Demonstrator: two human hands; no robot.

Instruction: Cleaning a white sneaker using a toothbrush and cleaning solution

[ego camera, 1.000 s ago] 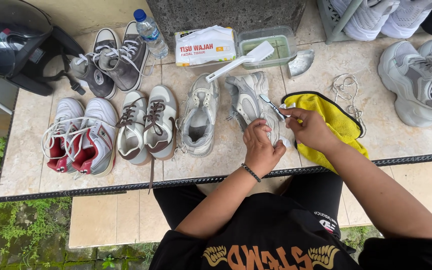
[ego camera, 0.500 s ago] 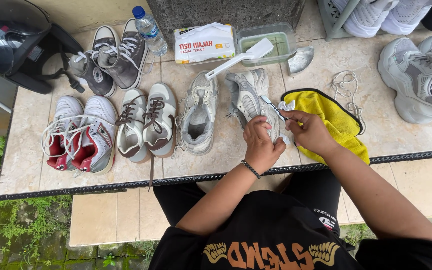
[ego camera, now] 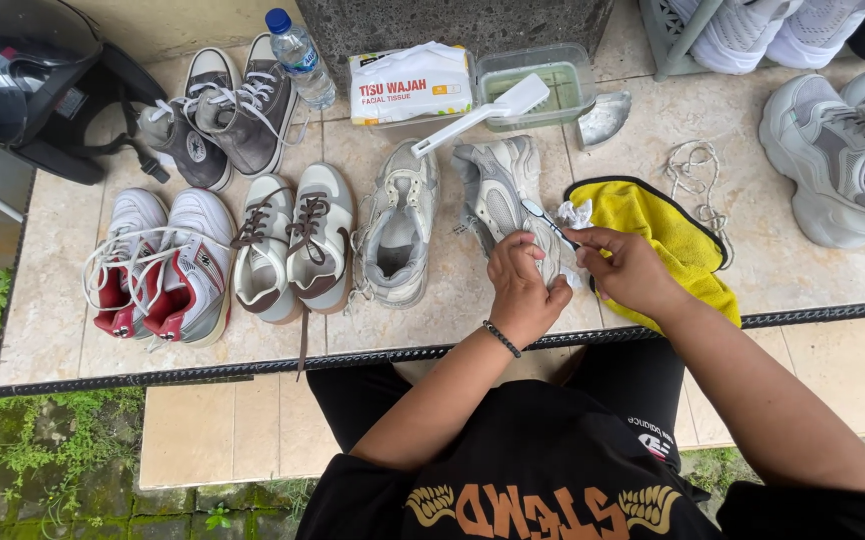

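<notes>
left hand point(ego camera: 521, 285): forearm angled up, fingers curled, knuckles up, bracelet on wrist | right hand point(ego camera: 628, 268): forearm from lower right, fingertips pinched | hands near together

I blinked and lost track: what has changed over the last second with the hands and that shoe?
Very little. The right hand shifted slightly, still pinching a small brush and a white tissue at the grey sneaker, which the left hand still steadies. The yellow cloth, the other shoes, the bottle and the tub stayed put.
</notes>
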